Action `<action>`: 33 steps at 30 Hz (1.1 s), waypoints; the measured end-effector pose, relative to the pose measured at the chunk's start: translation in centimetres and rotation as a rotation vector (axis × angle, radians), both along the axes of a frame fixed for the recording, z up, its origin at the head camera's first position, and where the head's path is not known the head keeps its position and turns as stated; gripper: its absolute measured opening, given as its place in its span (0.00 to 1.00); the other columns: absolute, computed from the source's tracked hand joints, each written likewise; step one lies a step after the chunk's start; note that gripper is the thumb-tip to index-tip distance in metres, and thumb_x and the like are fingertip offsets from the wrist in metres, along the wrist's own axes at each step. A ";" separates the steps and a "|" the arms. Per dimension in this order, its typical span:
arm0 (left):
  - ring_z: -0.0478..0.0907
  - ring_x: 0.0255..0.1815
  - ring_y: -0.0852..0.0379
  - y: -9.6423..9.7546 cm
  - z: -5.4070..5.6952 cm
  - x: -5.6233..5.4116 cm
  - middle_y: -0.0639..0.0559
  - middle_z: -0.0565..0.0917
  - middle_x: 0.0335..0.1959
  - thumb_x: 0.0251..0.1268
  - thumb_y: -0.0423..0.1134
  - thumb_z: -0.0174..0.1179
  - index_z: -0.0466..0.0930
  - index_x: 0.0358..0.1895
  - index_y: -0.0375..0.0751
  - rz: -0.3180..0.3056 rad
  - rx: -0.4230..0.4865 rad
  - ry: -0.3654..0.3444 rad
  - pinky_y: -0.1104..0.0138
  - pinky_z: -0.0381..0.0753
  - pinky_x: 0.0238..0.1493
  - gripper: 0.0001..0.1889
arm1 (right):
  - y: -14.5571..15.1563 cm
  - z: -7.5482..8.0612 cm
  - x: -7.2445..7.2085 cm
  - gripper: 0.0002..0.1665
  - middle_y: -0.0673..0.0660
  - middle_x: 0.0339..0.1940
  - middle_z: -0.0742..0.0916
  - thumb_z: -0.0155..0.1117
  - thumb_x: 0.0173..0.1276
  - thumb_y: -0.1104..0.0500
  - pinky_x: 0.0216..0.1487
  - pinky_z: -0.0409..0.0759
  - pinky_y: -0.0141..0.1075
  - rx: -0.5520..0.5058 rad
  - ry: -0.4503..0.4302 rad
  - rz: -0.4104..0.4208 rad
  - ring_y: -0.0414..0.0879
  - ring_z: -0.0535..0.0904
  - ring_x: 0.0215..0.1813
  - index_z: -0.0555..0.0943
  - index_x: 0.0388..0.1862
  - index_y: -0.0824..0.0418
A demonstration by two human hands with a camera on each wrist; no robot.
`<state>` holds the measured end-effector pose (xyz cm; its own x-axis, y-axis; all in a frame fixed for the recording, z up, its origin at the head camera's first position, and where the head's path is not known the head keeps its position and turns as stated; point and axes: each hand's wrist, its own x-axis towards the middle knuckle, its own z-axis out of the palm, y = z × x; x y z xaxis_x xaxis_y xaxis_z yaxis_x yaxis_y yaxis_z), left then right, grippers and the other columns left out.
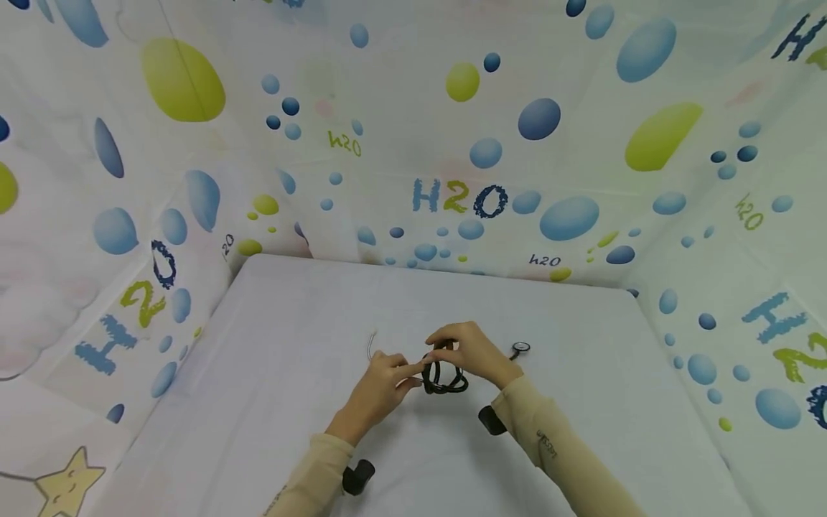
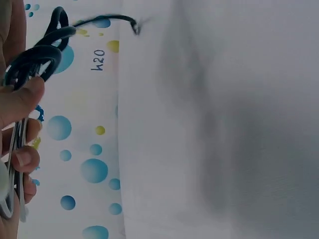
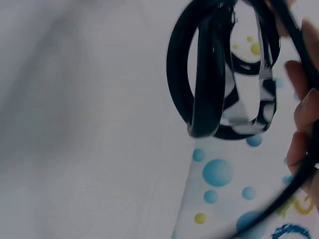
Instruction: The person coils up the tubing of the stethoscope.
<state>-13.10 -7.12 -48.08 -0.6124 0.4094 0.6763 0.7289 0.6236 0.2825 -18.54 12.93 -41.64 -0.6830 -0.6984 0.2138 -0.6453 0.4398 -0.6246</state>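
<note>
A stethoscope with black tubing [image 1: 446,388] is held above the white table, its tube wound into several loops. My left hand [image 1: 377,388] grips it at the left; in the left wrist view the thumb [image 2: 27,99] presses on the bundle, and the silvery ear tubes [image 2: 11,154] run down through the fingers. One ear tube [image 1: 370,346] sticks up past that hand. From the right, my right hand [image 1: 474,352] holds the top of the loops, and a length of tube passes along its fingers [image 3: 305,112]. The round chest piece [image 1: 520,347] hangs out beyond the right hand.
A white cloth-covered table [image 1: 291,323] lies beneath both hands. Behind it and at both sides stand printed curtain walls [image 1: 400,93] with blue and green bubbles. Dark wrist-worn devices [image 1: 358,477] sit under the beige sleeves [image 1: 555,438].
</note>
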 end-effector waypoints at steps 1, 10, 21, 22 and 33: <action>0.71 0.21 0.62 0.1 -0.1 0.0 0.54 0.79 0.22 0.41 0.37 0.74 0.88 0.40 0.43 -0.010 0.012 -0.002 0.69 0.62 0.30 0.16 | 0.2 -0.2 -0.4 0.10 0.56 0.36 0.87 0.69 0.60 0.62 0.37 0.78 0.32 -0.019 -0.032 -0.004 0.41 0.81 0.35 0.84 0.40 0.65; 0.72 0.23 0.61 0.4 0.3 0.2 0.54 0.80 0.24 0.42 0.37 0.74 0.87 0.41 0.43 -0.036 0.046 -0.022 0.69 0.63 0.30 0.17 | 1.7 -1.8 -1.9 0.12 0.60 0.37 0.87 0.70 0.58 0.61 0.38 0.79 0.35 -0.139 -0.302 -0.044 0.40 0.81 0.35 0.85 0.39 0.67; 0.65 0.23 0.61 0.5 0.2 0.5 0.55 0.79 0.23 0.41 0.38 0.74 0.87 0.43 0.43 -0.062 0.035 0.008 0.72 0.63 0.28 0.19 | 2.3 -3.5 -2.8 0.14 0.60 0.36 0.86 0.67 0.62 0.60 0.40 0.79 0.35 -0.160 -0.490 -0.013 0.41 0.81 0.35 0.82 0.39 0.72; 0.65 0.24 0.61 0.5 0.2 0.5 0.55 0.79 0.24 0.41 0.37 0.74 0.87 0.43 0.43 -0.070 0.046 0.009 0.72 0.63 0.28 0.20 | 2.6 -3.7 -2.9 0.16 0.60 0.38 0.86 0.65 0.64 0.61 0.41 0.78 0.34 -0.174 -0.546 -0.010 0.40 0.80 0.37 0.81 0.42 0.74; 0.67 0.22 0.61 0.4 0.2 0.3 0.54 0.79 0.23 0.40 0.35 0.74 0.86 0.42 0.38 -0.031 0.196 0.018 0.72 0.62 0.27 0.19 | 2.9 -6.5 -1.2 0.16 0.64 0.31 0.85 0.53 0.72 0.62 0.35 0.77 0.34 -0.358 -0.448 -0.125 0.41 0.78 0.32 0.81 0.38 0.77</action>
